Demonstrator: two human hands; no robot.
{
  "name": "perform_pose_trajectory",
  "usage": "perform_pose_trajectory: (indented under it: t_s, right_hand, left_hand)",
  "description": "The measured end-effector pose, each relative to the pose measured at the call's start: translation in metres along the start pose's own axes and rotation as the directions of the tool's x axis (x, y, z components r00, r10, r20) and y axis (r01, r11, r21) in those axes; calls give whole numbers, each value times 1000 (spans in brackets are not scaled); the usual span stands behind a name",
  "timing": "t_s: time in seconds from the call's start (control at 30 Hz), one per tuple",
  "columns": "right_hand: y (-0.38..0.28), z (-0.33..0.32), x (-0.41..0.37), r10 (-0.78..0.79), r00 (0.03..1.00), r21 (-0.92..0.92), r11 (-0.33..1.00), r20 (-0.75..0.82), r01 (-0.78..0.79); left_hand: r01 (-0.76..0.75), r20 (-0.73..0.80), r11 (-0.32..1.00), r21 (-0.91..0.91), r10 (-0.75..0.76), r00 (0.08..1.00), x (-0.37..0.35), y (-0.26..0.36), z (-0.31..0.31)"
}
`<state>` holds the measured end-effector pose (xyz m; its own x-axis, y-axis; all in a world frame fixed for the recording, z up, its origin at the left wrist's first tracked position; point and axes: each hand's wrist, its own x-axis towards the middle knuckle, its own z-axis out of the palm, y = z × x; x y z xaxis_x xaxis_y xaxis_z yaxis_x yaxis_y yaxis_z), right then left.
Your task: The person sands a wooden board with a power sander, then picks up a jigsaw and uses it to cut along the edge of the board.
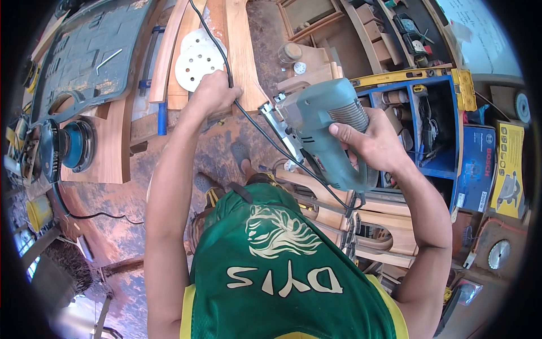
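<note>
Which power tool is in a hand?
The green saw, gripped in the right hand, its cord in the left hand; the blue sander lies untouched on a board.

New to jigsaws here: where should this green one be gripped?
Grip the green jigsaw by its rear handle, coming from behind as the right hand does: the metal blade end points forward, away from that grip.
</note>
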<state>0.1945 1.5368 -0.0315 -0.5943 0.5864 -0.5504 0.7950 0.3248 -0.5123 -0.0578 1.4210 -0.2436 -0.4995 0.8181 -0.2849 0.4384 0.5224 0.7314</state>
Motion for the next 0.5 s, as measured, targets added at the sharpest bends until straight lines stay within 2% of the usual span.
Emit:
perform_pose_trajectory:
  t_s: [0.3,0.5]
  right_hand:
    - [-3,0,4,27,999,-26,999,-22,-27]
    - [0,-2,8,9,999,-32,999,37,-8]
  left_hand:
    - [-2,-1,1000,-7,2,1000,-2,3,-1]
    - [40,48,998,-43,-38,998,-7,7,-6]
